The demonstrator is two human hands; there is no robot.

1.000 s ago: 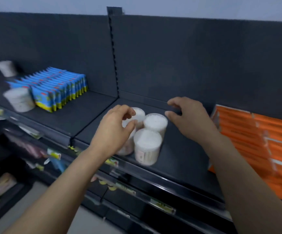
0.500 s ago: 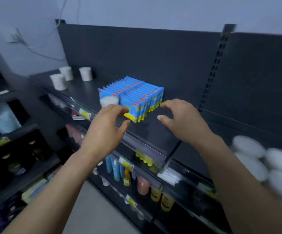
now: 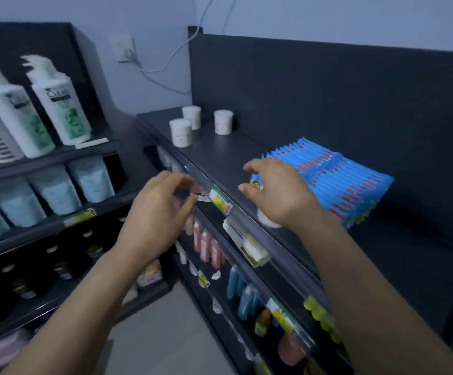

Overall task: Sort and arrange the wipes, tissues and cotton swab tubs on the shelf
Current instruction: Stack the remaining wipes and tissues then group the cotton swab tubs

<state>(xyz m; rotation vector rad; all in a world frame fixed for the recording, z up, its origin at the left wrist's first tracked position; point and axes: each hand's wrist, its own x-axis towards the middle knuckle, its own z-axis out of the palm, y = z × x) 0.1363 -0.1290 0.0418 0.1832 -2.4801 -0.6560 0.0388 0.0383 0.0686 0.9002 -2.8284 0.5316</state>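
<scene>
Three white cotton swab tubs (image 3: 181,132) (image 3: 191,117) (image 3: 223,122) stand at the far left end of the dark top shelf (image 3: 220,155). A block of blue tissue packs (image 3: 336,182) stands upright further right on the same shelf. A fourth white tub (image 3: 267,221) shows partly beneath my right hand (image 3: 277,193), which hovers over it in front of the blue packs with fingers loosely bent, holding nothing. My left hand (image 3: 156,209) hangs in the air before the shelf's front edge, fingers loosely curled and empty.
White shampoo bottles (image 3: 60,101) and pale pouches (image 3: 54,190) fill the side shelves at left. Lower shelves hold pink and blue bottles (image 3: 209,247). Price-tag strips (image 3: 221,201) line the shelf front. A wall socket with cable (image 3: 125,50) sits above the corner.
The view has swung left, from the tubs beside the orange packs, past the blue packs, to the shelf's left end. Both hands travelled left with it, still empty.
</scene>
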